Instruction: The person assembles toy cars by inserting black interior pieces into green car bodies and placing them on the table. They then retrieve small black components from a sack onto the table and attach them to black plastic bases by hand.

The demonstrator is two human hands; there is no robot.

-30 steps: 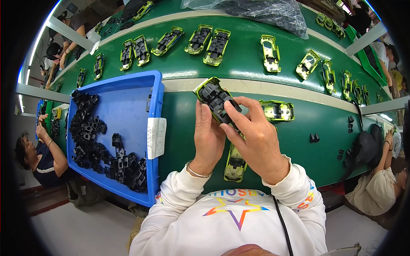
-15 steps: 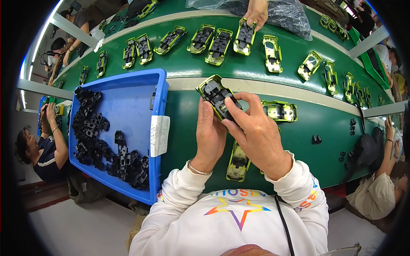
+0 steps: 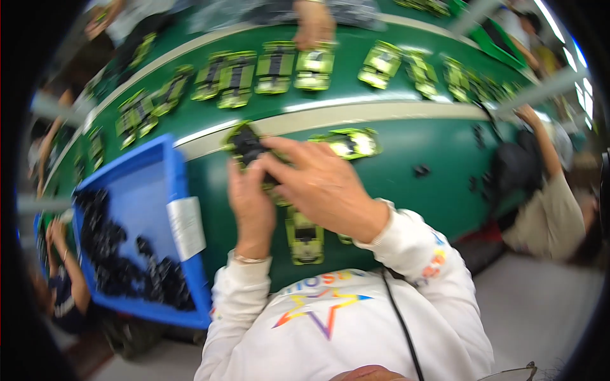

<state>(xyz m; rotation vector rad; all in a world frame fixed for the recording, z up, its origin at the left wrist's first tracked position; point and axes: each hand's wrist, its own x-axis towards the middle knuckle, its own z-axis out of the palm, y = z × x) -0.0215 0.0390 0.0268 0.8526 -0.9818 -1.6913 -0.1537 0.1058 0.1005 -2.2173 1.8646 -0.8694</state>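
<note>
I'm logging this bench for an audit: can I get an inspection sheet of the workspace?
Surface: green bench with a pale strip along it.
Job's things: toy car, underside up, held in both hands; another car lies below them.
Clutter: blue bin of black parts at left; rows of cars on the far side.
Grippers: left hand and right hand both grip the toy car.
Cables: black cord over the white top.
Surroundings: other people around the bench; the picture is blurred.
</note>
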